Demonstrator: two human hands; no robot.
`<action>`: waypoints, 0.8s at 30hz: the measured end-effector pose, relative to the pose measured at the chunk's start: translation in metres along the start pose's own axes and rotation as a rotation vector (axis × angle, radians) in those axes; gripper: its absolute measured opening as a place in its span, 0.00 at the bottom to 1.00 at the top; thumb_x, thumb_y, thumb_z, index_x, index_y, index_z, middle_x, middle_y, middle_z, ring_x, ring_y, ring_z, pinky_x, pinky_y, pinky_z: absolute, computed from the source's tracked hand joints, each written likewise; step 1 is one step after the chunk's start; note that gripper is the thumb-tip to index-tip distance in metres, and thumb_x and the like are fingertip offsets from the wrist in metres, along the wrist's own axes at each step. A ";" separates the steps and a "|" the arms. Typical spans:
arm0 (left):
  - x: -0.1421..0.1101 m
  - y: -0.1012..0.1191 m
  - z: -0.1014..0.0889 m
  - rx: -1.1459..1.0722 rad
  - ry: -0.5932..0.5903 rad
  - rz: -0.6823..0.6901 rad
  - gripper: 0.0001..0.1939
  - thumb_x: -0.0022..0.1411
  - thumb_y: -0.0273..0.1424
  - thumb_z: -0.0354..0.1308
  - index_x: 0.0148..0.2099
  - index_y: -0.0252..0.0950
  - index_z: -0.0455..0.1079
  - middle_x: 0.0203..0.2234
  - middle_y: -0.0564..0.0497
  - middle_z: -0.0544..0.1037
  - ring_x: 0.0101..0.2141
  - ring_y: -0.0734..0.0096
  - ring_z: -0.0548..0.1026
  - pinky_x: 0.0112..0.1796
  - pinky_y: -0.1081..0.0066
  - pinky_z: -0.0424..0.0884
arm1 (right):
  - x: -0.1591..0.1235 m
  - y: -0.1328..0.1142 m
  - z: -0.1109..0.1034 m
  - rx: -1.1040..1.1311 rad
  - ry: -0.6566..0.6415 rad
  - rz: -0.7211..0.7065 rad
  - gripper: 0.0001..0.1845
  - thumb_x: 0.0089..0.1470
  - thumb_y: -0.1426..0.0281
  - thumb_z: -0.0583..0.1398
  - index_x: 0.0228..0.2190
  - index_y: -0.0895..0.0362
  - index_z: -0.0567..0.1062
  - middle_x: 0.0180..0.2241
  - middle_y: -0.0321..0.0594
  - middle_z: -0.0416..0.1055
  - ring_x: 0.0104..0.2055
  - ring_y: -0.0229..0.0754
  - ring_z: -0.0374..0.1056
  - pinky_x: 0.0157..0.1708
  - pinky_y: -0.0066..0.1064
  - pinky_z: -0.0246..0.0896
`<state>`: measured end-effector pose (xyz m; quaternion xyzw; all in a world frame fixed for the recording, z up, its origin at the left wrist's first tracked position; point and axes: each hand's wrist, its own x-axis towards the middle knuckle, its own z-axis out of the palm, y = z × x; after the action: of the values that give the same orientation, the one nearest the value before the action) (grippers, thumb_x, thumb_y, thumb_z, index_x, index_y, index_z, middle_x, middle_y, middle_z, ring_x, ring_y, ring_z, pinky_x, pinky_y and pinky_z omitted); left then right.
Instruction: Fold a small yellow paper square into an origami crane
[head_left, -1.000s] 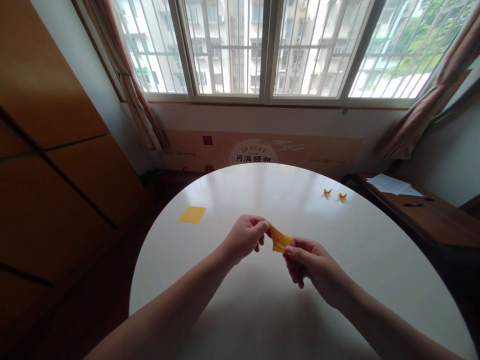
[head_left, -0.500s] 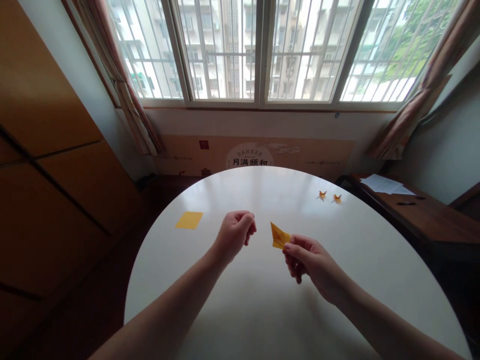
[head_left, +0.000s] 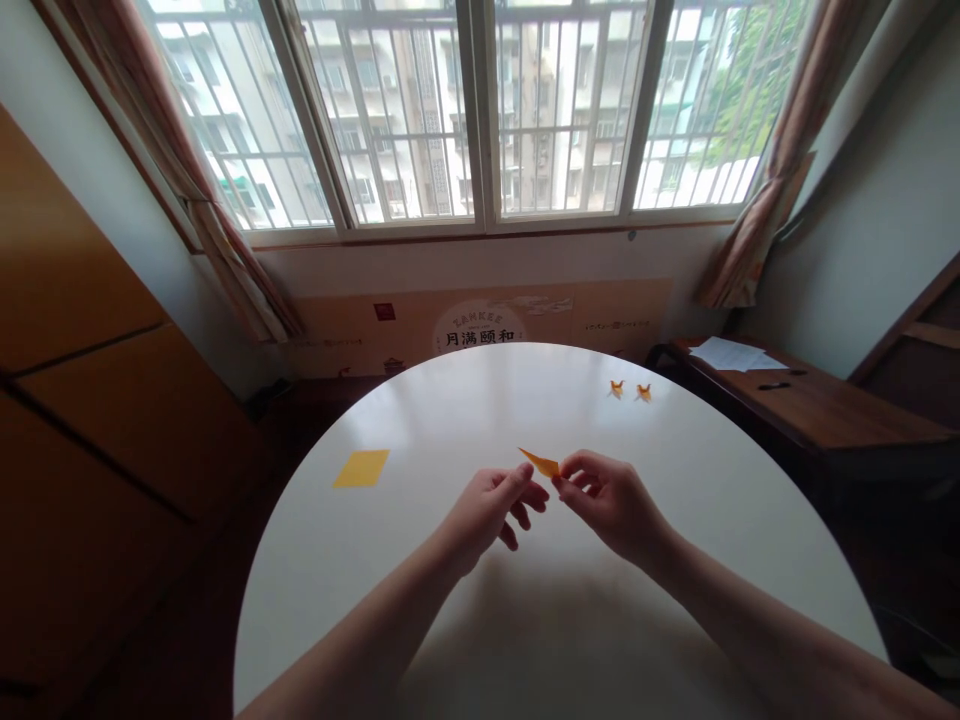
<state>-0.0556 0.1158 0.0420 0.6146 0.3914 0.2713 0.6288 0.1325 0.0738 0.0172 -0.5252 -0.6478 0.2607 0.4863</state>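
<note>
A small piece of folded yellow paper (head_left: 543, 464) is held above the white table, its narrow point aimed to the left. My right hand (head_left: 613, 495) pinches its right end between thumb and fingers. Just left of it, my left hand (head_left: 495, 510) has its fingers spread and slightly curled. The left thumb tip is at the paper's lower edge; whether it touches I cannot tell. A flat yellow paper square (head_left: 361, 468) lies to the left on the table. Two small folded paper birds, a left bird (head_left: 616, 388) and a right bird (head_left: 643, 392), stand at the far right.
The round white table (head_left: 480, 400) has a curved far edge facing a barred window (head_left: 405, 120). On the right, a brown wooden desk (head_left: 817, 410) carries white paper sheets (head_left: 739, 353) and a small dark object (head_left: 774, 386). A wooden cabinet (head_left: 82, 400) stands at left.
My left hand has opened from a closed curl and come right, up to the folded paper. The right hand has turned the paper, which now shows narrower. The camera view has shifted slightly.
</note>
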 end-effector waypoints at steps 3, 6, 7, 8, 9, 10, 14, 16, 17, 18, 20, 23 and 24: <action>-0.002 0.003 0.001 -0.131 -0.010 -0.054 0.35 0.54 0.61 0.55 0.38 0.31 0.77 0.36 0.41 0.78 0.29 0.68 0.72 0.19 0.77 0.65 | -0.001 -0.006 -0.005 -0.149 -0.025 -0.177 0.05 0.57 0.70 0.60 0.30 0.53 0.75 0.31 0.40 0.77 0.31 0.44 0.74 0.27 0.32 0.67; -0.003 0.004 0.001 -0.187 0.005 -0.087 0.34 0.54 0.60 0.56 0.39 0.31 0.76 0.39 0.40 0.78 0.31 0.67 0.74 0.20 0.78 0.65 | -0.002 -0.014 -0.009 -0.289 -0.070 -0.321 0.06 0.58 0.72 0.59 0.31 0.52 0.76 0.38 0.41 0.79 0.36 0.45 0.74 0.31 0.34 0.68; -0.003 0.004 0.001 -0.190 0.008 -0.092 0.32 0.54 0.59 0.58 0.38 0.31 0.75 0.39 0.40 0.78 0.31 0.68 0.73 0.19 0.78 0.65 | -0.002 -0.017 -0.010 -0.338 -0.078 -0.358 0.07 0.59 0.72 0.59 0.31 0.52 0.77 0.40 0.42 0.79 0.38 0.46 0.75 0.34 0.35 0.69; -0.003 0.004 0.001 -0.190 0.007 -0.093 0.30 0.53 0.56 0.61 0.38 0.31 0.75 0.37 0.41 0.78 0.30 0.69 0.73 0.19 0.78 0.65 | -0.003 -0.019 -0.010 -0.384 -0.083 -0.389 0.08 0.60 0.72 0.58 0.32 0.51 0.77 0.41 0.42 0.79 0.40 0.47 0.75 0.37 0.36 0.69; -0.003 0.004 0.002 -0.189 0.006 -0.090 0.28 0.52 0.54 0.63 0.37 0.31 0.75 0.36 0.42 0.77 0.29 0.70 0.73 0.19 0.78 0.65 | -0.003 -0.020 -0.010 -0.423 -0.081 -0.412 0.09 0.60 0.72 0.58 0.33 0.51 0.78 0.42 0.43 0.79 0.41 0.48 0.75 0.38 0.37 0.68; -0.003 0.005 0.002 -0.185 0.007 -0.086 0.25 0.52 0.51 0.65 0.37 0.31 0.75 0.34 0.44 0.77 0.29 0.71 0.72 0.20 0.78 0.65 | -0.004 -0.021 -0.011 -0.453 -0.078 -0.426 0.09 0.61 0.72 0.58 0.34 0.51 0.79 0.43 0.44 0.79 0.42 0.49 0.75 0.39 0.38 0.68; -0.004 0.007 0.002 -0.181 0.041 -0.071 0.20 0.50 0.44 0.67 0.35 0.32 0.75 0.27 0.48 0.74 0.28 0.71 0.73 0.21 0.78 0.65 | -0.006 -0.021 -0.011 -0.466 -0.064 -0.436 0.08 0.62 0.70 0.58 0.36 0.50 0.79 0.44 0.44 0.79 0.43 0.49 0.74 0.41 0.40 0.69; -0.004 0.008 0.002 -0.179 0.047 -0.069 0.19 0.50 0.43 0.67 0.36 0.31 0.75 0.26 0.49 0.74 0.26 0.72 0.72 0.20 0.78 0.64 | -0.006 -0.018 -0.012 -0.377 -0.058 -0.395 0.06 0.60 0.68 0.60 0.36 0.50 0.79 0.43 0.43 0.78 0.41 0.48 0.74 0.39 0.39 0.70; -0.003 0.008 0.001 -0.177 0.050 -0.069 0.19 0.51 0.43 0.67 0.35 0.31 0.75 0.25 0.50 0.73 0.26 0.73 0.71 0.20 0.78 0.64 | -0.005 -0.016 -0.011 -0.302 -0.056 -0.355 0.05 0.59 0.67 0.62 0.36 0.51 0.79 0.43 0.43 0.78 0.40 0.47 0.74 0.36 0.37 0.71; -0.003 0.007 0.000 -0.172 0.052 -0.071 0.18 0.51 0.43 0.67 0.35 0.31 0.75 0.25 0.50 0.73 0.25 0.74 0.71 0.20 0.78 0.64 | -0.004 -0.012 -0.011 -0.210 -0.058 -0.302 0.04 0.58 0.66 0.62 0.35 0.52 0.78 0.41 0.43 0.77 0.37 0.45 0.74 0.32 0.34 0.71; -0.001 0.006 -0.003 -0.154 0.042 -0.078 0.18 0.51 0.43 0.66 0.33 0.31 0.74 0.26 0.50 0.73 0.24 0.75 0.70 0.20 0.78 0.65 | 0.000 -0.004 -0.010 -0.019 -0.066 -0.175 0.07 0.57 0.63 0.63 0.33 0.54 0.76 0.35 0.42 0.76 0.33 0.43 0.73 0.25 0.31 0.69; 0.000 0.004 -0.008 -0.096 -0.030 -0.110 0.19 0.50 0.44 0.67 0.33 0.31 0.74 0.27 0.50 0.73 0.26 0.74 0.71 0.20 0.78 0.66 | 0.004 0.008 -0.008 0.145 -0.073 -0.023 0.11 0.56 0.59 0.64 0.33 0.55 0.75 0.30 0.38 0.73 0.28 0.41 0.70 0.23 0.30 0.69; 0.000 0.003 -0.009 -0.073 -0.062 -0.124 0.19 0.50 0.44 0.67 0.33 0.31 0.75 0.27 0.50 0.73 0.26 0.74 0.71 0.20 0.77 0.66 | 0.005 0.011 -0.008 0.173 -0.083 0.005 0.12 0.56 0.59 0.64 0.34 0.55 0.75 0.31 0.39 0.74 0.28 0.40 0.70 0.23 0.30 0.69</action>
<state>-0.0628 0.1217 0.0456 0.5738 0.3990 0.2267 0.6783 0.1445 0.0808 0.0129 -0.4718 -0.6412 0.3383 0.5018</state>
